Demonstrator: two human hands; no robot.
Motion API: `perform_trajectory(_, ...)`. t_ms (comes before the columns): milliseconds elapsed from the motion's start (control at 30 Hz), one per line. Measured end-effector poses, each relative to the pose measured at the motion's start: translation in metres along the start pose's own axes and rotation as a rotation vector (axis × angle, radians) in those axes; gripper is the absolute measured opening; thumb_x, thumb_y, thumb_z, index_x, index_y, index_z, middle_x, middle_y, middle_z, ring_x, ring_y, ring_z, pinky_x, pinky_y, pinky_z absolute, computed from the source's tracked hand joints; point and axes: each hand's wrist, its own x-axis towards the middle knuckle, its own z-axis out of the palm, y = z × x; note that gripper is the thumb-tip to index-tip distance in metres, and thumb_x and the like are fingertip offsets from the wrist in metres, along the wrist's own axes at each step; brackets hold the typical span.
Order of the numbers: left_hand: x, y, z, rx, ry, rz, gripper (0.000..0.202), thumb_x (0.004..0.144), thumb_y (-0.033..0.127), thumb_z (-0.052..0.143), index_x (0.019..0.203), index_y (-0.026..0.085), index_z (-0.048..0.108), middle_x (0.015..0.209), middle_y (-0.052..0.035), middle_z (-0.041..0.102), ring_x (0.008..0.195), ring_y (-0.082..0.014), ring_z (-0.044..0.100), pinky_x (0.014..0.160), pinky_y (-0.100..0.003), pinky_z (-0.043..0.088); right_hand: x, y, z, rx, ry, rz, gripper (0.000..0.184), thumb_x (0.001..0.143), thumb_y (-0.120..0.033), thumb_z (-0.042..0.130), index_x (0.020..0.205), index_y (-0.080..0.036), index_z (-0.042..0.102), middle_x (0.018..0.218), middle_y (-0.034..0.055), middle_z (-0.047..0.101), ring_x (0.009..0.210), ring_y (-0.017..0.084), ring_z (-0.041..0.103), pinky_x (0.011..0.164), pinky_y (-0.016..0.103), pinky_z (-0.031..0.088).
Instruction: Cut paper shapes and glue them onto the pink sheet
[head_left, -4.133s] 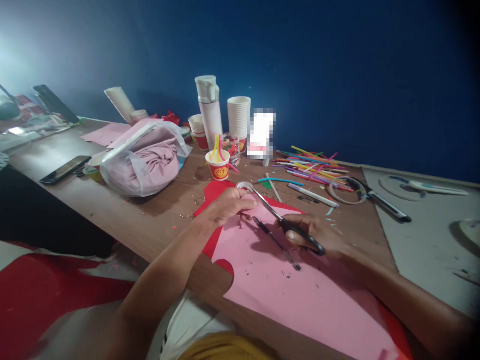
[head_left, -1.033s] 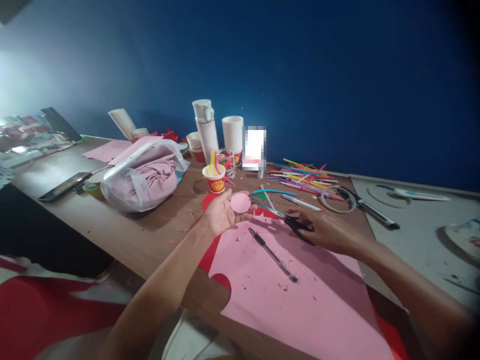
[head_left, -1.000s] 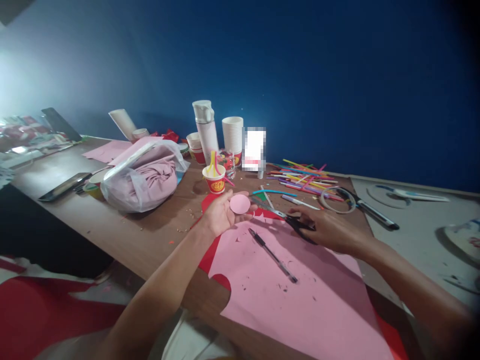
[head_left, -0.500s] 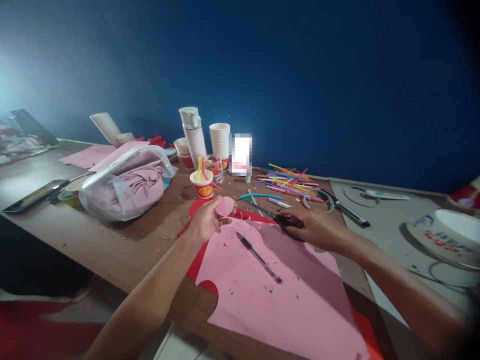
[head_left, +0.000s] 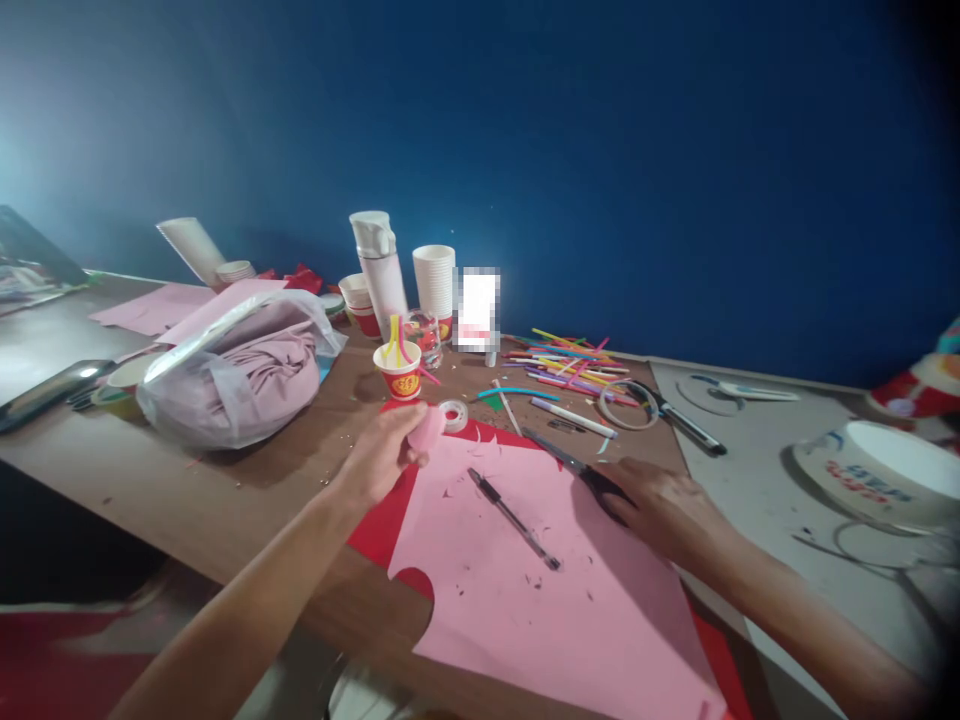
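My left hand [head_left: 382, 455] pinches a small pink paper disc [head_left: 427, 428] just above the near corner of a large pink paper sheet [head_left: 540, 580]. A small roll of clear tape [head_left: 453, 414] lies right beyond the disc. My right hand [head_left: 660, 500] rests on the pink sheet with its fingers closed on the black handles of scissors [head_left: 577, 468], whose blades point away to the left. A black pen [head_left: 514, 518] lies on the sheet between my hands. Red paper [head_left: 375, 520] shows under the pink sheet.
A red paper cup [head_left: 397, 368] holding straws stands beyond my left hand. A plastic bag of pink cloth [head_left: 232, 370] sits at the left. Coloured straws [head_left: 570, 360], a tape ring [head_left: 628, 404], a white bottle [head_left: 377, 270], stacked cups [head_left: 435, 285] and a white bowl [head_left: 885, 480] stand around.
My left hand has drawn back toward me and closed on the pink disc, uncovering the tape roll. My right hand has slid nearer with the scissors. The view has swung right.
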Motion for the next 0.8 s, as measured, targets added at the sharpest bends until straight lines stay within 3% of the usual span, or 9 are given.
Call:
perform_trajectory(100,-0.016,-0.011,-0.002,0.277,-0.185,-0.080,0.035,0.077,0.040,0.055,0.055,0.014,0.047,0.047,0.0023,0.047,0.043,-0.0064,0.042,0.042,-0.019,0.030,-0.005,0.005,-0.002,0.000,0.002,-0.029,0.027,0.083,-0.022,0.045,0.103,-0.025,0.063,0.097,0.0047,0.067,0.088,0.021,0.064,0.072,0.029,0.047)
perform_trajectory(200,-0.033,-0.021,0.006,0.478,-0.429,-0.168,0.036,0.076,0.038,0.056,0.054,0.014,0.043,0.049,0.0043,0.039,0.045,-0.0051,0.035,0.042,-0.018,0.025,-0.004,0.004,-0.007,-0.094,0.047,-0.008,0.024,0.085,-0.023,0.043,0.093,-0.025,0.066,0.090,0.0048,0.068,0.081,0.021,0.065,0.063,0.027,0.045)
perform_trajectory(267,-0.041,-0.025,0.015,0.558,-0.602,-0.200,0.034,0.076,0.036,0.055,0.054,0.014,0.042,0.052,0.0049,0.035,0.048,-0.0045,0.030,0.042,-0.018,0.022,0.002,-0.005,-0.013,-0.146,0.093,0.003,0.025,0.086,-0.023,0.042,0.089,-0.025,0.067,0.086,0.0050,0.069,0.077,0.021,0.065,0.059,0.027,0.044)
perform_trajectory(367,-0.046,-0.032,0.029,0.584,-0.757,-0.206,0.032,0.076,0.036,0.053,0.055,0.014,0.044,0.056,0.0041,0.035,0.050,-0.0049,0.028,0.041,-0.018,0.021,0.019,-0.028,-0.021,-0.073,0.144,-0.070,0.026,0.088,-0.024,0.040,0.092,-0.027,0.065,0.091,0.0038,0.068,0.081,0.020,0.063,0.063,0.028,0.044)
perform_trajectory(433,-0.044,-0.038,0.034,0.596,-0.795,-0.189,0.031,0.076,0.036,0.053,0.056,0.014,0.045,0.056,0.0040,0.033,0.050,-0.0050,0.026,0.039,-0.018,0.020,0.034,-0.045,-0.023,0.019,0.119,-0.174,0.028,0.086,-0.025,0.045,0.109,-0.029,0.059,0.101,0.0040,0.064,0.091,0.022,0.060,0.069,0.030,0.045)
perform_trajectory(500,-0.040,-0.043,0.036,0.609,-0.805,-0.177,0.030,0.076,0.036,0.052,0.056,0.014,0.045,0.055,0.0044,0.032,0.050,-0.0050,0.025,0.038,-0.018,0.019,0.051,-0.057,-0.021,0.077,0.058,-0.303,0.044,0.080,-0.023,0.053,0.123,-0.031,0.049,0.114,0.0055,0.058,0.101,0.024,0.055,0.075,0.033,0.045)
perform_trajectory(600,-0.032,-0.050,0.033,0.613,-0.801,-0.147,0.029,0.076,0.030,0.050,0.054,0.014,0.041,0.054,0.0049,0.030,0.050,-0.0048,0.026,0.040,-0.018,0.020,0.075,-0.065,-0.017,0.180,-0.003,-0.442,0.056,0.076,-0.029,0.059,0.130,-0.031,0.041,0.123,0.0075,0.051,0.107,0.026,0.049,0.081,0.035,0.043)
perform_trajectory(800,-0.027,-0.057,0.025,0.578,-0.794,-0.174,0.026,0.076,0.029,0.051,0.056,0.014,0.042,0.053,0.0052,0.032,0.050,-0.0049,0.032,0.043,-0.017,0.025,0.109,-0.070,-0.018,0.257,-0.072,-0.565,0.033,0.072,-0.025,0.063,0.105,-0.024,0.062,0.105,0.0072,0.060,0.095,0.025,0.053,0.080,0.036,0.039)
